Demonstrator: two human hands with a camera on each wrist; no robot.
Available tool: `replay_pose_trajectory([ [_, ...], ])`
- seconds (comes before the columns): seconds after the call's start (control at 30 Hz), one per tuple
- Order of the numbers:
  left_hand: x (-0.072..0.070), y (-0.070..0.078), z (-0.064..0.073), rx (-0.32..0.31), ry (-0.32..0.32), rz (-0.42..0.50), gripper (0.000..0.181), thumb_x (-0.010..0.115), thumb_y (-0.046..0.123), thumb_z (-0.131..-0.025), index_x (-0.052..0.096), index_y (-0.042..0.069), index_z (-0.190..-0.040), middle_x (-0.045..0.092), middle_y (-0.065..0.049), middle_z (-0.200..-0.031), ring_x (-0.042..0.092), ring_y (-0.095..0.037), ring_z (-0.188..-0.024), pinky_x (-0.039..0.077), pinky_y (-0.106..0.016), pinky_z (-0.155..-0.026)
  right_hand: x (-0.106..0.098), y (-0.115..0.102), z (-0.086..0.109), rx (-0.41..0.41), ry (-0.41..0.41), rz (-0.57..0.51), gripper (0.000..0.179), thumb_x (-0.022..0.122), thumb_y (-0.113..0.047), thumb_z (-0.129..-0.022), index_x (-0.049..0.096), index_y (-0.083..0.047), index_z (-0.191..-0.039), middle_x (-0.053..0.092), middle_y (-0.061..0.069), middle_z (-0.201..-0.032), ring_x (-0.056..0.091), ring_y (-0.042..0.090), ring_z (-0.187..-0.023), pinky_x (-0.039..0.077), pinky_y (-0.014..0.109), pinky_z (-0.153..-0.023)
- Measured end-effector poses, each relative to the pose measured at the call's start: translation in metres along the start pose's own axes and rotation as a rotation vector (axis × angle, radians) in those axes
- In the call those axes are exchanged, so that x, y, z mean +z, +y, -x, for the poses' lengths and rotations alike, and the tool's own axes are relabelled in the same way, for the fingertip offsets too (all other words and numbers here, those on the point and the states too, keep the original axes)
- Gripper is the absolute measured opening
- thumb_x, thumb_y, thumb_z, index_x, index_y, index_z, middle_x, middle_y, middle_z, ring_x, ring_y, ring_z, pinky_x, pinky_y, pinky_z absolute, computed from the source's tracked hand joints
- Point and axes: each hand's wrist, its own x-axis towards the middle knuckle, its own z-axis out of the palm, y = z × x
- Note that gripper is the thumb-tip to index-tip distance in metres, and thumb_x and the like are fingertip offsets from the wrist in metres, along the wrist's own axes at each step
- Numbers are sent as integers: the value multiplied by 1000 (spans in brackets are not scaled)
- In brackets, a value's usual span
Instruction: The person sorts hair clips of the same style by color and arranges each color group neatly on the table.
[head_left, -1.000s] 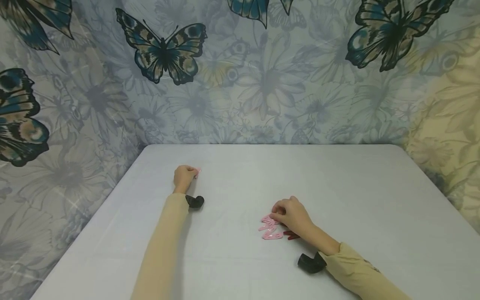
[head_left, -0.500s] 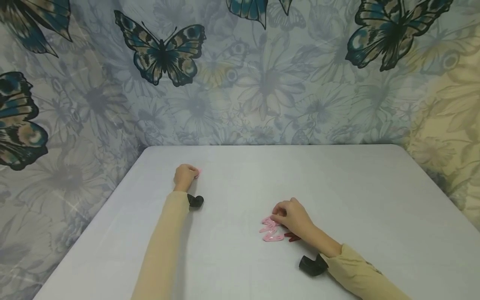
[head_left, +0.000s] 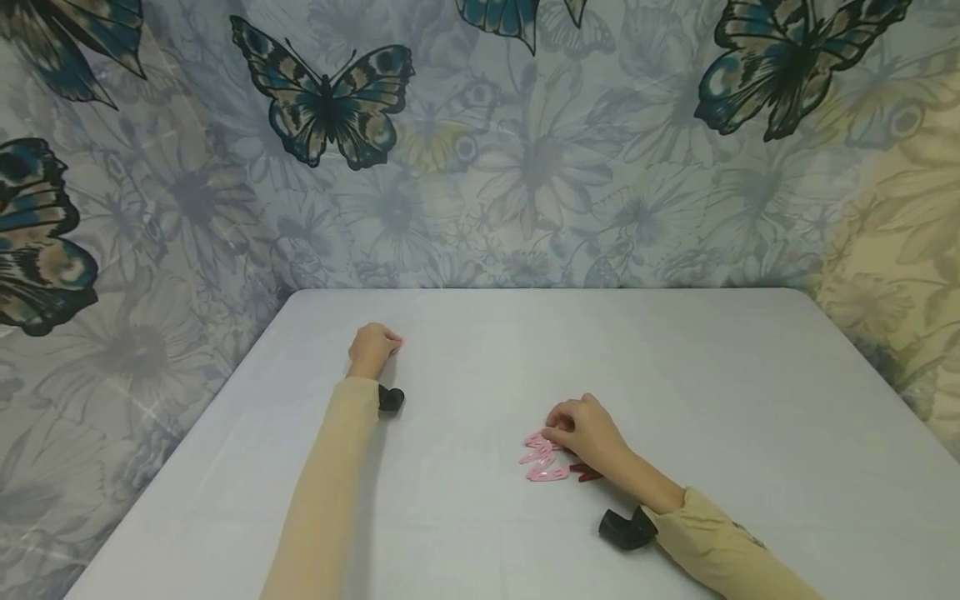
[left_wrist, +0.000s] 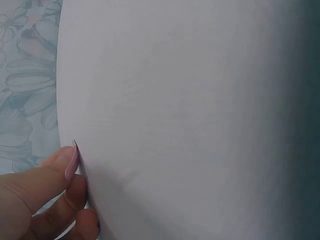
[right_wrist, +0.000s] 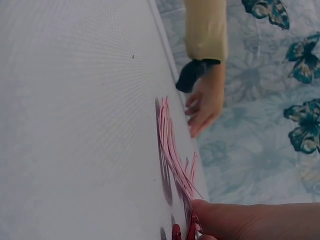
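At the far left of the table, my left hand (head_left: 371, 348) pinches a pink hair clip (head_left: 398, 343) between thumb and fingers. In the left wrist view, this clip (left_wrist: 73, 164) stands edge-on beside the thumb, close above the white surface. My right hand (head_left: 592, 433) is at the middle right, its fingers curled down at the pile of pink hair clips (head_left: 546, 474). In the right wrist view, the thumb (right_wrist: 225, 217) presses at the near end of the pink clips (right_wrist: 172, 145), apparently pinching one. Dark red hair clips (head_left: 585, 472) lie partly under the right hand.
The white table (head_left: 465, 533) reaches back to a wall cloth (head_left: 540, 200) printed with butterflies and flowers. A black wrist mount (head_left: 627, 528) sits at the right cuff, and another black mount (head_left: 391, 400) is at the left cuff.
My left hand has moved slightly farther from me over the table, still pinching the pink hair clip. The right hand stays almost still at the pile.
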Motion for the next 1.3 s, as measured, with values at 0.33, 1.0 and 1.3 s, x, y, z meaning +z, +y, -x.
replay_pose_trajectory([
  [0.33, -1, -14, 2, 45, -34, 131, 31, 65, 28, -93, 72, 2, -109, 58, -19, -136, 53, -36, -127, 42, -48, -104, -3, 0, 1, -65, 29, -97, 15, 80, -12, -78, 68, -12, -69, 63, -4, -70, 35, 10, -71, 30, 22, -65],
  [1.0, 1, -23, 4, 121, -7, 95, 25, 67, 27, -93, 74, 3, -96, 65, -18, -127, 54, -23, -85, 42, -31, -74, -24, 9, -7, 82, -35, -671, 29, 61, -11, -95, 58, 11, -114, 63, -13, -83, 54, 0, -73, 47, 18, -67],
  [1.3, 2, -22, -4, 120, -31, 120, 28, 66, 29, -94, 72, 2, -94, 63, -18, -130, 52, -23, -88, 44, -36, -84, -33, 6, -13, 127, 4, -581, 17, 69, -12, -89, 62, 4, -92, 61, -10, -76, 52, 7, -71, 44, 22, -64],
])
